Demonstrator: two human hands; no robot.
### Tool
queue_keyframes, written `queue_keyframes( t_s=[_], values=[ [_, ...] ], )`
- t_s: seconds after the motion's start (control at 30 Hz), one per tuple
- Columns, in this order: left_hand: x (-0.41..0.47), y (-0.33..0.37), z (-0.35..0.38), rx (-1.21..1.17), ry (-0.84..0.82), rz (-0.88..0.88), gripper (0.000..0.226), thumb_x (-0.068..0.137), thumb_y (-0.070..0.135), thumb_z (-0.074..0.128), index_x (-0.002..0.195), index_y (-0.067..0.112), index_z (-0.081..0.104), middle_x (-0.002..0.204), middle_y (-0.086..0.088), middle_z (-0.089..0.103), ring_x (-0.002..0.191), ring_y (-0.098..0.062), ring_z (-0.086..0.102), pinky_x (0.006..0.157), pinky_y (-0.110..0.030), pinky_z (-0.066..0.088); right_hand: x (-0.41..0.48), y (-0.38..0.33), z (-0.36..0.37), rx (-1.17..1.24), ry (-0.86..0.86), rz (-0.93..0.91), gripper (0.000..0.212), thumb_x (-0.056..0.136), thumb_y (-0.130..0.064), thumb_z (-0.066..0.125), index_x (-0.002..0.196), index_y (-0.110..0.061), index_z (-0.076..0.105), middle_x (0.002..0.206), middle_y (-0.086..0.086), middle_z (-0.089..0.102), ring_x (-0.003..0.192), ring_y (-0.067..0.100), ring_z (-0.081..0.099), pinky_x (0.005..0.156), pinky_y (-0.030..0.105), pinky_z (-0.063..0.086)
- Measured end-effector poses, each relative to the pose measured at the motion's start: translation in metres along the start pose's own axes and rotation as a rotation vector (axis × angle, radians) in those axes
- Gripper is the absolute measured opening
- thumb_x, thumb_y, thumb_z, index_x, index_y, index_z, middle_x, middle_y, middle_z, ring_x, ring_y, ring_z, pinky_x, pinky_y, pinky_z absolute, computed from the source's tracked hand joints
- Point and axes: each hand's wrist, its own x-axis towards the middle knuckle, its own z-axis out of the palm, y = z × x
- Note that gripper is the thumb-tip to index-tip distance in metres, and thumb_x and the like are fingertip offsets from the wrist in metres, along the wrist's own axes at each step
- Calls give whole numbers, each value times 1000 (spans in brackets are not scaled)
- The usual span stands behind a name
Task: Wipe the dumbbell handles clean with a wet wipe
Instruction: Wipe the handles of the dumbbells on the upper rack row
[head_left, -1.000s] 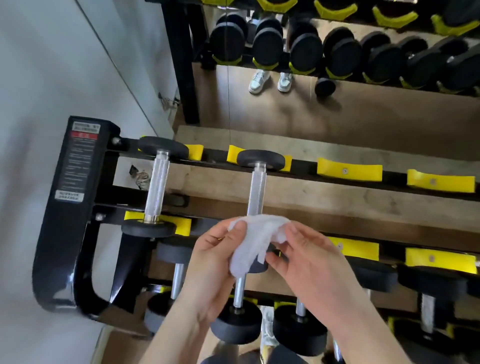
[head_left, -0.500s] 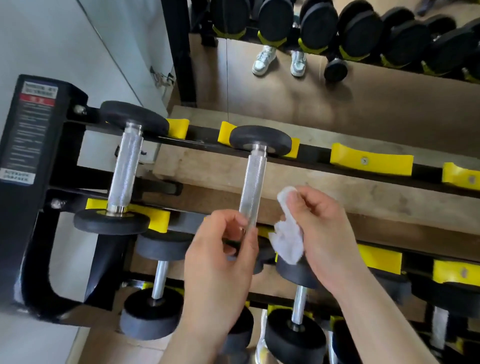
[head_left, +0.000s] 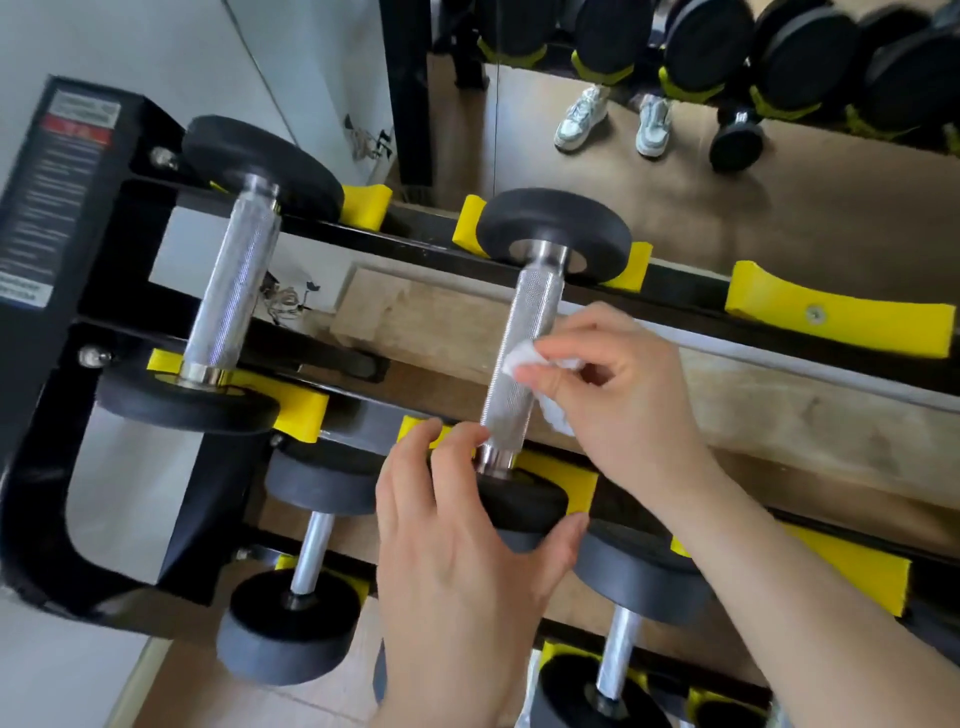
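Wiping dumbbell (head_left: 531, 312); right hand (head_left: 628, 415) pinching wipe (head_left: 515, 359)

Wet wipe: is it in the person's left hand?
No, the right hand pinches the wet wipe against the dumbbell handle; the left hand grips the near weight head.

A black dumbbell rack (head_left: 47, 364) with yellow cradles (head_left: 831, 322) carries a left-end dumbbell (head_left: 228, 291) and a second dumbbell (head_left: 524, 332) on top, lower dumbbells (head_left: 291, 629) beneath.
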Motion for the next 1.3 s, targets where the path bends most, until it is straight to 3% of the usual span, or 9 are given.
queue_keyframes(
  t_s=[0.17, 0.3, 0.43, 0.63, 0.8, 0.97, 1.1, 1.23, 1.3],
  values=[
    [-3, -6, -2, -33, -8, 14, 76, 65, 66, 62, 122, 17, 46, 129, -7, 50, 124, -27, 48, 100, -29, 40, 19, -9, -11, -71, -60, 36, 32, 76, -18, 79, 83, -23, 48, 73, -1, 55, 63, 14, 52, 60, 29, 44],
    [-8, -1, -1, 32, 27, -56, 85, 62, 70, 61, 123, 11, 50, 128, -12, 48, 119, -32, 47, 97, -28, 36, 18, -2, -6, -257, 39, -232, 10, 85, -15, 69, 93, -16, 75, 90, -1, 61, 80, 8, 54, 69, 15, 41],
    [-8, 9, 2, 26, 67, -118, 90, 61, 70, 61, 126, 9, 50, 126, -13, 47, 112, -35, 48, 93, -27, 32, 4, 6, -9, -203, -28, -182, 22, 85, -18, 70, 106, -18, 74, 97, -2, 56, 85, 3, 52, 72, 13, 43],
    [-2, -2, -1, 53, 85, -121, 93, 61, 72, 61, 127, 8, 50, 118, -8, 58, 111, -28, 55, 84, -41, 52, 4, -1, -4, -17, -25, -36, 13, 82, -15, 75, 86, -27, 75, 82, -11, 61, 74, 4, 59, 66, 10, 40],
    [4, -1, -11, 47, 47, -138, 95, 55, 74, 59, 130, 17, 49, 115, 5, 61, 98, -19, 63, 67, -16, 39, -6, -5, -2, -61, -113, -56, 13, 81, -14, 75, 81, -27, 74, 73, -16, 59, 68, 4, 58, 62, 9, 38],
    [5, -13, -22, -220, 14, -190, 94, 51, 74, 68, 134, 35, 48, 127, 15, 58, 108, -10, 61, 80, -17, 47, 25, -10, -5, -54, -60, -43, 16, 81, -13, 74, 90, -26, 71, 75, -13, 59, 69, 5, 58, 63, 8, 40],
    [8, -6, -21, -182, -12, -100, 74, 55, 72, 67, 123, 45, 57, 115, 26, 59, 107, 16, 51, 82, -3, 41, 21, -4, -3, -112, 89, -59, 14, 84, -11, 72, 91, -21, 77, 87, -8, 62, 81, 3, 58, 70, 8, 39],
    [6, 8, -27, 73, -63, 133, 31, 73, 51, 63, 103, 45, 65, 117, 3, 59, 115, -22, 56, 90, -56, 49, 4, -8, -1, -69, 78, 28, 15, 85, -14, 72, 97, -23, 76, 95, -9, 60, 83, 4, 59, 69, 7, 40],
    [0, 15, -30, 307, -49, 328, 22, 75, 34, 67, 96, 37, 71, 110, -7, 64, 109, -33, 58, 95, -59, 44, -6, -14, -3, -49, 8, 40, 16, 86, -17, 72, 99, -24, 76, 99, -7, 59, 85, 4, 58, 68, 6, 40]
  ],
)
